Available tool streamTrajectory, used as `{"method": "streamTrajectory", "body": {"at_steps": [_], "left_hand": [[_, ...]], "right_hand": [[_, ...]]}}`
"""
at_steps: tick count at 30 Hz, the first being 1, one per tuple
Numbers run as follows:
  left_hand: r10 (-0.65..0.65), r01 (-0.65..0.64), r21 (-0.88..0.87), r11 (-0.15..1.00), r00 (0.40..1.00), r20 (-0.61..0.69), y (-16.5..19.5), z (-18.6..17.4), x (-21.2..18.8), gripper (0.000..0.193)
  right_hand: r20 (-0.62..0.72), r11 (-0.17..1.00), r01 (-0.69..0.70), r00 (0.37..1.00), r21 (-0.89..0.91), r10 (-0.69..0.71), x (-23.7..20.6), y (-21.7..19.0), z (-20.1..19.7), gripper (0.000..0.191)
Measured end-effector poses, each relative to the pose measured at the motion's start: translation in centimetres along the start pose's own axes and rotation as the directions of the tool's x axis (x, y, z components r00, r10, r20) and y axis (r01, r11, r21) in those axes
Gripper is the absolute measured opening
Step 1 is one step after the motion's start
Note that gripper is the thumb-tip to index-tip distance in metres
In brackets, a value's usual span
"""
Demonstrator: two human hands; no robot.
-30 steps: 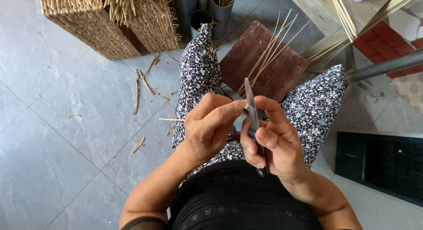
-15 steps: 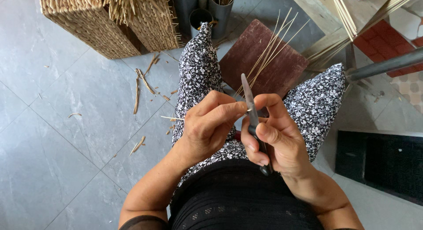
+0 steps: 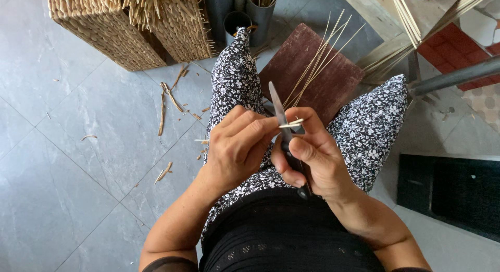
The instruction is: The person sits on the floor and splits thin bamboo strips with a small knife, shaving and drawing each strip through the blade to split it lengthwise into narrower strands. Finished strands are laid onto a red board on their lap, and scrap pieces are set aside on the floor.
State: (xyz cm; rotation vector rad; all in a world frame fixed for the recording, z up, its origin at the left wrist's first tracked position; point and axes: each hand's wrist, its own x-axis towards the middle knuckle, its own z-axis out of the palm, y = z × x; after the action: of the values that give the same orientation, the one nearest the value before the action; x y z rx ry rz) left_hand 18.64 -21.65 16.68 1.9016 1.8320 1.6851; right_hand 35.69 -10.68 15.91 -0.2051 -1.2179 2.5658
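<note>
In the middle of the frame the right hand (image 3: 312, 157) is clenched around the dark handle of a knife (image 3: 285, 134), whose narrow metal blade points up toward the top of the frame. The left hand (image 3: 237, 147) pinches a thin pale bamboo sliver (image 3: 290, 124) between its fingertips and holds it across the blade, touching the right thumb. Both hands rest above the knees, which are covered with black cloth printed with small white flowers. Behind the hands, a flat dark red board (image 3: 317, 79) lies on the floor, and a bunch of long thin bamboo strips (image 3: 317, 63) fans over it. In the upper left stand two woven baskets (image 3: 130, 27) of coarse straw-coloured fibre. Short dry scraps (image 3: 169, 97) lie scattered on the smooth grey floor tiles (image 3: 67, 162).
</note>
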Motion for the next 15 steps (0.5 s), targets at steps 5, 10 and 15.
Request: {"method": "streamTrajectory", "body": {"at_steps": [5,10,15], "left_hand": [[-0.061,0.054,0.074,0.996,0.993,0.098,-0.2,-1.1,0.1,0.030],[0.010,-0.018,0.158,0.987,0.999,0.052,-0.9,-1.3,0.4,0.024],[0.036,-0.034,0.181,0.983,0.999,-0.003,-0.3,-1.0,0.6,0.027]], "right_hand": [[0.047,0.995,0.092,0.995,-0.023,-0.091,0.1,-1.0,-0.5,0.033],[0.123,0.966,0.242,0.965,-0.090,-0.230,0.2,-1.4,-0.8,0.032],[0.099,0.948,0.234,0.971,-0.214,-0.218,1.3,0.3,-1.2,0.030]]}}
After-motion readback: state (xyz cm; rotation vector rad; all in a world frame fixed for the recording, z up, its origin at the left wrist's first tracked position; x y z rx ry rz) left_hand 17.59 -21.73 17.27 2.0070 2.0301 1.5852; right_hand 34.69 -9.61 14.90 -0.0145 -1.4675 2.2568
